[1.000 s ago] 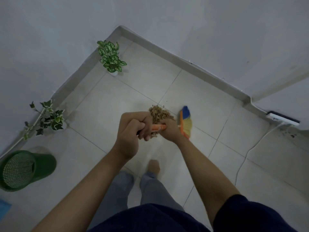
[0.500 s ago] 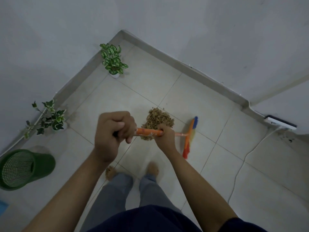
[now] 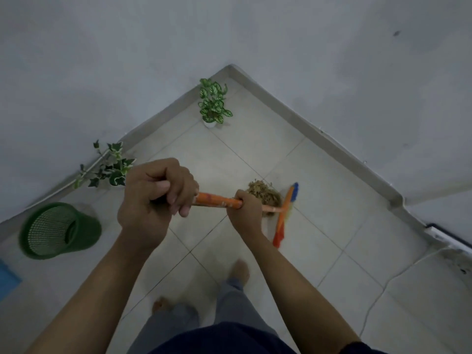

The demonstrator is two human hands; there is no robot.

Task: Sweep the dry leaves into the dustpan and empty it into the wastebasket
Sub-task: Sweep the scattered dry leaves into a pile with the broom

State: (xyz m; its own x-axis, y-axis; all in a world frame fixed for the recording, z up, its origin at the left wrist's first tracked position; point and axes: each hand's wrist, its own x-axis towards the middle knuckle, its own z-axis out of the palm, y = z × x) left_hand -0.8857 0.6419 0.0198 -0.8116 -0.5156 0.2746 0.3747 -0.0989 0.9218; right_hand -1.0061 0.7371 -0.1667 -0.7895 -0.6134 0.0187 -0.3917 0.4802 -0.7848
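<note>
Both my hands grip an orange broom handle [image 3: 217,201]. My left hand [image 3: 153,198] holds its upper end and my right hand [image 3: 245,213] holds it lower down. The broom's colourful bristle head [image 3: 284,215] rests on the tiled floor just right of a brown pile of dry leaves [image 3: 264,192]. A green mesh wastebasket [image 3: 58,229] lies tipped on its side at the left, its opening toward me. A blue thing [image 3: 7,279] shows at the left edge; I cannot tell what it is.
Two small potted plants stand along the wall: a variegated one [image 3: 213,103] near the corner and an ivy [image 3: 109,167] further left. A white power strip [image 3: 444,235] and its cable [image 3: 383,290] lie at the right. My bare feet [image 3: 238,270] stand on the tiles below the hands.
The view has turned right and down, so the corner sits more central. The broom head has shifted a little and stays right of the leaf pile; both hands keep hold of the handle.
</note>
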